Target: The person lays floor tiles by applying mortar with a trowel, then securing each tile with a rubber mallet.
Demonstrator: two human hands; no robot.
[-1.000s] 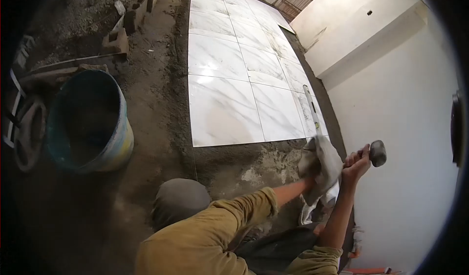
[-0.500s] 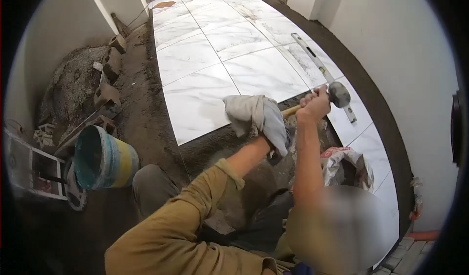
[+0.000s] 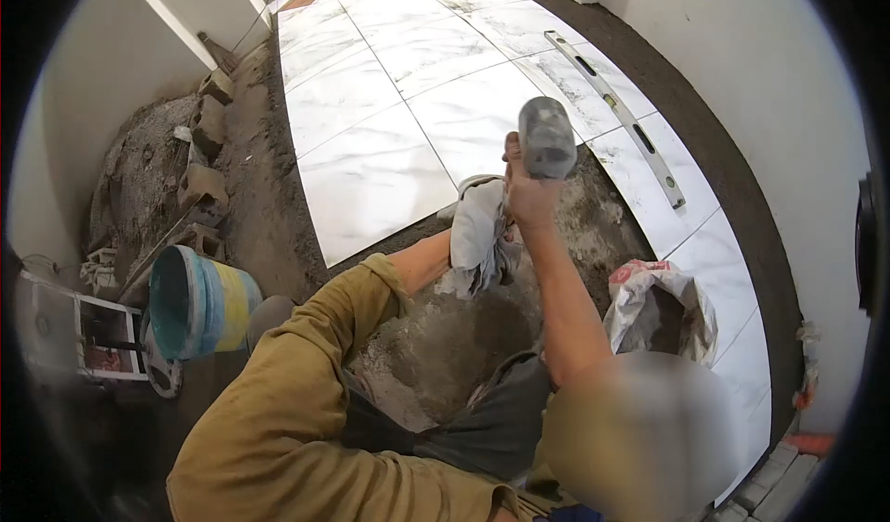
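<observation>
A rubber mallet (image 3: 549, 137) with a grey, dirt-smeared head points away from me over the bare patch of floor. My right hand (image 3: 531, 197) is closed around it just below the head; its handle is hidden from here. Close beside that hand, my left hand (image 3: 462, 244) grips a pale grey rag (image 3: 484, 221), and the cloth covers most of its fingers. Beneath both hands lies rough grey mortar (image 3: 482, 337), bordered by white marbled tiles (image 3: 371, 184).
A spirit level (image 3: 616, 109) lies on the right-hand tiles. An open bag (image 3: 700, 304) of grey powder stands at my right. To the left are a blue and yellow bucket (image 3: 222, 304), broken blocks (image 3: 204, 188) and a gravel heap (image 3: 148, 160). A wall (image 3: 742, 105) runs along the right.
The mallet and my right hand have swung left, the head now pointing up and away. The rag has shifted slightly and hangs lower. The view has moved a little.
</observation>
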